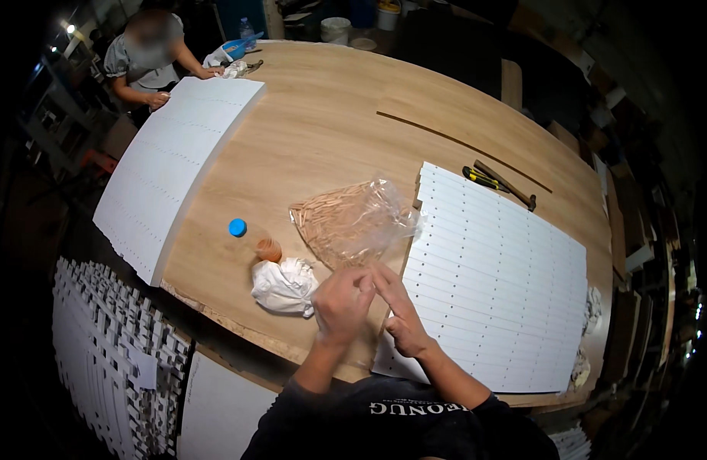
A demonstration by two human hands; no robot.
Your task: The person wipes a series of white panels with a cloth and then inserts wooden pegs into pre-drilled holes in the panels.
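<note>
- The left hand (342, 303) and right hand (399, 314) meet at the tabletop's (330, 130) near edge, fingertips pinched together; whether the grip of either clamps anything I cannot tell.
- Just beyond them lies a clear plastic bag of wooden dowels (353, 222), open toward the hands.
- A stack of white drilled panels (499, 276) lies under the right hand.
- A crumpled white rag (283, 285) sits beside the left hand, near a bottle with a blue cap (250, 238).
- A hammer (506, 185) rests beyond the panels.
- Another person (150, 57) leans on a second white panel stack (169, 169).
</note>
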